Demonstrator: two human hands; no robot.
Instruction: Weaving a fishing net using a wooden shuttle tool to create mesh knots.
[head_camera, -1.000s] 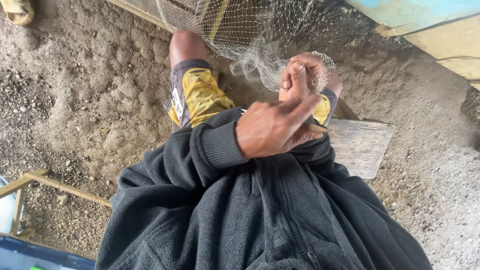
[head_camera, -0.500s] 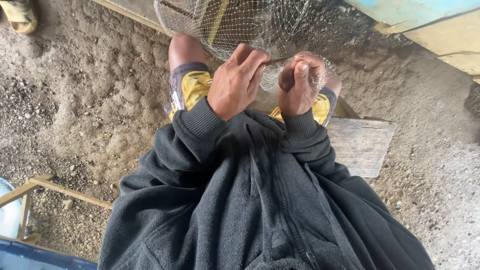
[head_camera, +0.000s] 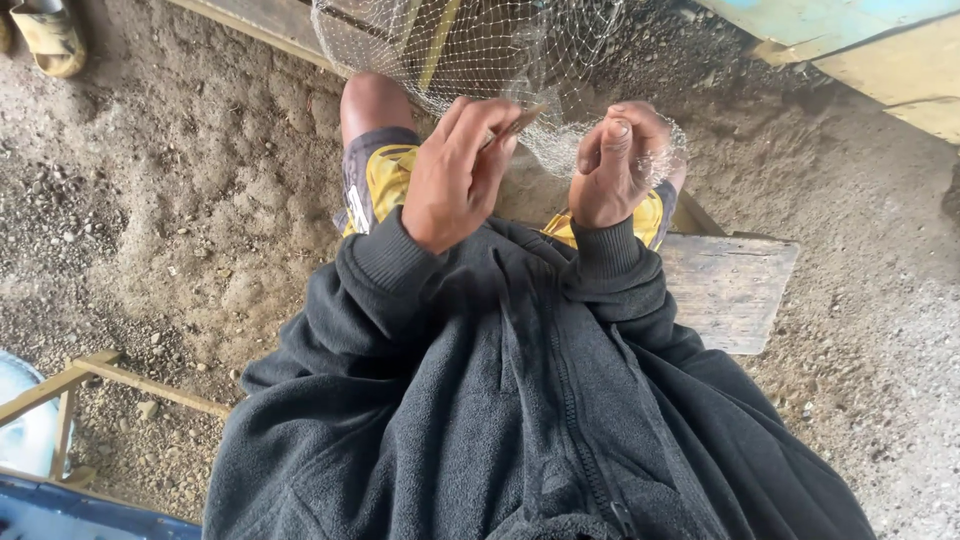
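A: Hands?
B: Left hand (head_camera: 455, 175) pinches a thin flat tan netting tool (head_camera: 512, 124), tip at the fine pale mesh fishing net (head_camera: 480, 45). Right hand (head_camera: 615, 165) is fisted on bunched net.
A: Net loc.?
B: Hangs over knees, above dirt ground (head_camera: 180, 220); weathered wooden board (head_camera: 730, 290) w/ person seated on it.

The ground (head_camera: 180, 200) is bare grey dirt, lumpy and strewn with small stones, and fills most of the frame. A weathered wooden board (head_camera: 730, 290) lies flat on it at centre right, partly under the seated person. At the upper left corner a worn sandal (head_camera: 50, 35) rests on the dirt. A thin wooden frame (head_camera: 100, 375) stands on the ground at lower left, with loose pebbles gathered around it.
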